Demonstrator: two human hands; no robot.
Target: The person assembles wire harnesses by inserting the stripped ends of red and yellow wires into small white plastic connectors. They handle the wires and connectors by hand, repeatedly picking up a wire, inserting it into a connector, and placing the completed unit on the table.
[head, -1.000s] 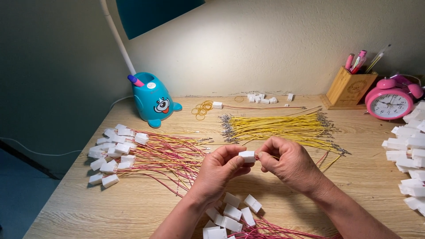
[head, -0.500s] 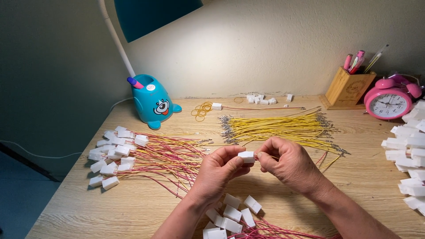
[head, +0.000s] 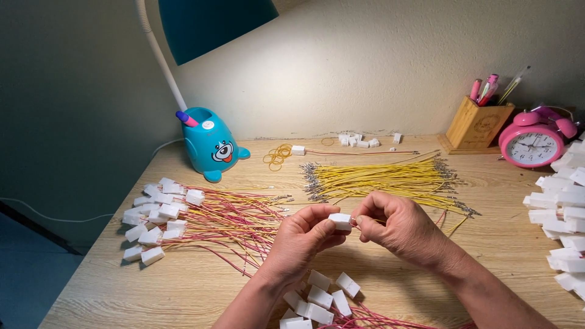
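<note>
My left hand (head: 303,239) pinches a small white plastic connector (head: 340,220) between thumb and fingers above the wooden table (head: 201,286). My right hand (head: 399,228) meets it from the right, its fingertips pinched at the connector's end; a thin wire there is hidden by the fingers. Below my wrists lie several white connectors on red wires (head: 323,297). A bundle of loose yellow wires with metal terminals (head: 384,181) lies just beyond my hands.
A pile of finished red-and-yellow wires with white connectors (head: 183,219) lies to the left. A blue cartoon-shaped desk lamp base (head: 210,146), rubber bands (head: 277,156), loose connectors (head: 359,141), a wooden pen holder (head: 476,127), a pink alarm clock (head: 535,145) and stacked white connectors (head: 563,213) surround the table.
</note>
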